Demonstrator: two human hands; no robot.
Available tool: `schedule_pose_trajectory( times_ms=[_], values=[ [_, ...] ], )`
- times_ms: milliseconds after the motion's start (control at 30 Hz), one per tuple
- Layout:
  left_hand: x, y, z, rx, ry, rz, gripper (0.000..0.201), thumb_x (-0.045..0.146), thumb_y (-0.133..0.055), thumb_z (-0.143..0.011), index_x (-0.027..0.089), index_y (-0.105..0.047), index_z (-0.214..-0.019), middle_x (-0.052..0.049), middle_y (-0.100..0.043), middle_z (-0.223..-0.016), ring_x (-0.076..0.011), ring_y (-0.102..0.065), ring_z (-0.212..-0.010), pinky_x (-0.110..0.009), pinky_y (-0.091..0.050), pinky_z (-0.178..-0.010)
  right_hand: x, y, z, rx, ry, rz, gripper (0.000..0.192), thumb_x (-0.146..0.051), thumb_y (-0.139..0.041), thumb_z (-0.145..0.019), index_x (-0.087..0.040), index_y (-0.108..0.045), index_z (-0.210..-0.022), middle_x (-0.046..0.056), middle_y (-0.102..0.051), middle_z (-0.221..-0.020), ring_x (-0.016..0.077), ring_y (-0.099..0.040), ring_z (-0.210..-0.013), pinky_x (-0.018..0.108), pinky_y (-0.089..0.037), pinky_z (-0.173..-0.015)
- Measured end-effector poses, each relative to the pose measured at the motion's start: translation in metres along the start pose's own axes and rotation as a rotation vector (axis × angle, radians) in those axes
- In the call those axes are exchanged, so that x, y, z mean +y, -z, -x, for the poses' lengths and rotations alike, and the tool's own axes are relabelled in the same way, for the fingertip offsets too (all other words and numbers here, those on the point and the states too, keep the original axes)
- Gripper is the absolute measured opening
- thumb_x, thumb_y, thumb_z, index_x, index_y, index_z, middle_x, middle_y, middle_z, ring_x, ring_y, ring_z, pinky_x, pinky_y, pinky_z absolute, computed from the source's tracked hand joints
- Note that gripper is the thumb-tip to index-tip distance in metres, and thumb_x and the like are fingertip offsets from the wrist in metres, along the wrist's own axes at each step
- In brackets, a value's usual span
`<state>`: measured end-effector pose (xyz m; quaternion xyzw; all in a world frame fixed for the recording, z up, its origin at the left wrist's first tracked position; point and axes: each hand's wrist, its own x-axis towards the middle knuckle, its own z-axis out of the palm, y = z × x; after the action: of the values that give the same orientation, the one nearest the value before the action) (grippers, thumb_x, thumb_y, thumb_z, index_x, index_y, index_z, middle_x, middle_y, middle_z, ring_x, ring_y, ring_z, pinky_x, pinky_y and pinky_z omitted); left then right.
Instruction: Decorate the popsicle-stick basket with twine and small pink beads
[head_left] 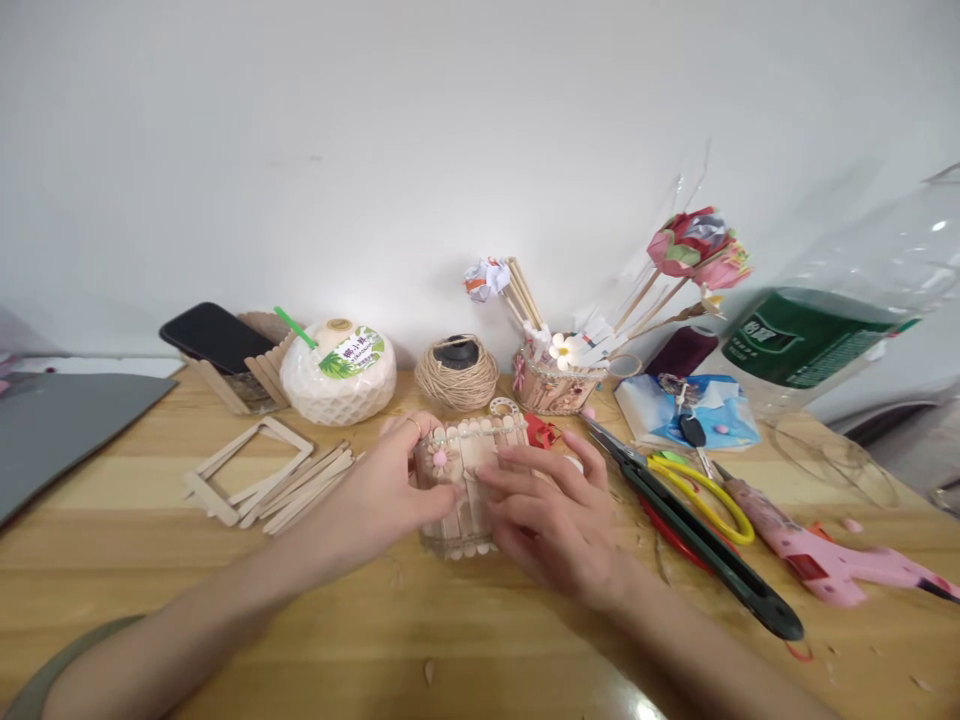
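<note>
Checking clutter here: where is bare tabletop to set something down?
Bare wood shows along the near edge of the table below both forearms, and left between the grey sheet and loose craft sticks. Right of the stick box it is crowded: scissors, glue gun.

Bright, even light; warped edges.

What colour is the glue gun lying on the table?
Pink, the glue gun shows clearly in the head view, at the right.
</note>
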<state>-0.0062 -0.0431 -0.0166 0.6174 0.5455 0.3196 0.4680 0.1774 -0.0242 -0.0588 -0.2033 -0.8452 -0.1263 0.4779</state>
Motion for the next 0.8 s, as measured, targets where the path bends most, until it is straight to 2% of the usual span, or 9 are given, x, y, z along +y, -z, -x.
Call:
schedule_pose_trajectory(
  times_ms=[200,367,467,567,633,700,800],
  values=[
    [0.001,0.001,-0.002,0.038,-0.017,-0.055,0.019,0.024,-0.058,-0.068,0.022,-0.045,-0.082,0.002,-0.051,-0.077,-0.0200,-0.055,-0.078,-0.032,-0.045,-0.068,0.000,0.008,-0.001,0.026,0.033,0.010,0.013,-0.011,-0.060,-0.074,-0.021,-0.053,-0.073,-0.005,-0.067,-0.067,0.0118,-0.059,-0.077,0.033,-0.033,-0.094],
    [0.002,0.004,-0.004,0.052,-0.080,-0.110,0.017,0.025,-0.060,-0.068,0.020,-0.047,-0.079,0.000,-0.052,-0.080,-0.0211,-0.054,-0.082,-0.033,-0.045,-0.072,-0.004,0.022,-0.012,0.025,0.031,-0.073,0.016,-0.007,-0.058,-0.075,-0.018,-0.055,-0.086,0.002,-0.061,-0.071,0.0139,-0.055,-0.071,0.028,-0.048,-0.066],
    [-0.001,0.006,-0.006,0.035,-0.096,-0.046,0.017,0.023,-0.060,-0.069,0.021,-0.043,-0.074,0.003,-0.049,-0.076,-0.0183,-0.053,-0.076,-0.032,-0.045,-0.070,-0.021,0.026,-0.016,-0.162,0.135,-0.246,0.015,-0.010,-0.043,-0.087,-0.013,-0.057,-0.094,0.004,-0.063,-0.074,0.0142,-0.058,-0.071,0.026,-0.048,-0.057],
    [-0.005,0.008,-0.008,0.053,-0.107,0.014,0.017,0.020,-0.058,-0.069,0.021,-0.041,-0.073,0.003,-0.047,-0.075,-0.0181,-0.054,-0.078,-0.032,-0.045,-0.070,-0.044,0.017,-0.012,-0.429,0.188,-0.323,0.029,-0.008,-0.029,-0.091,-0.011,-0.058,-0.090,0.003,-0.062,-0.064,0.0137,-0.055,-0.057,0.027,-0.043,-0.048],
    [-0.008,0.009,-0.011,0.087,-0.130,0.042,0.018,0.020,-0.059,-0.069,0.021,-0.042,-0.073,0.003,-0.047,-0.077,-0.0186,-0.054,-0.081,-0.033,-0.045,-0.073,-0.056,0.006,-0.005,-0.598,0.104,-0.280,0.026,-0.009,-0.034,-0.090,-0.013,-0.059,-0.084,0.003,-0.060,-0.064,0.0141,-0.052,-0.053,0.027,-0.040,-0.044],
    [-0.010,0.010,-0.014,0.099,-0.146,0.062,0.019,0.021,-0.060,-0.069,0.021,-0.041,-0.073,0.003,-0.047,-0.077,-0.0185,-0.053,-0.080,-0.033,-0.045,-0.074,-0.061,-0.006,0.002,-0.730,-0.049,-0.247,0.021,-0.011,-0.039,-0.089,-0.014,-0.059,-0.082,0.004,-0.061,-0.071,0.0149,-0.055,-0.058,0.027,-0.041,-0.047],
    [-0.012,0.011,-0.017,0.107,-0.152,0.052,0.022,0.022,-0.061,-0.068,0.021,-0.040,-0.070,0.002,-0.047,-0.076,-0.0184,-0.053,-0.078,-0.033,-0.045,-0.071,-0.063,-0.019,0.009,-0.823,-0.258,-0.241,0.018,-0.014,-0.042,-0.088,-0.016,-0.059,-0.094,0.004,-0.062,-0.082,0.0156,-0.059,-0.065,0.026,-0.045,-0.052]
  ],
)
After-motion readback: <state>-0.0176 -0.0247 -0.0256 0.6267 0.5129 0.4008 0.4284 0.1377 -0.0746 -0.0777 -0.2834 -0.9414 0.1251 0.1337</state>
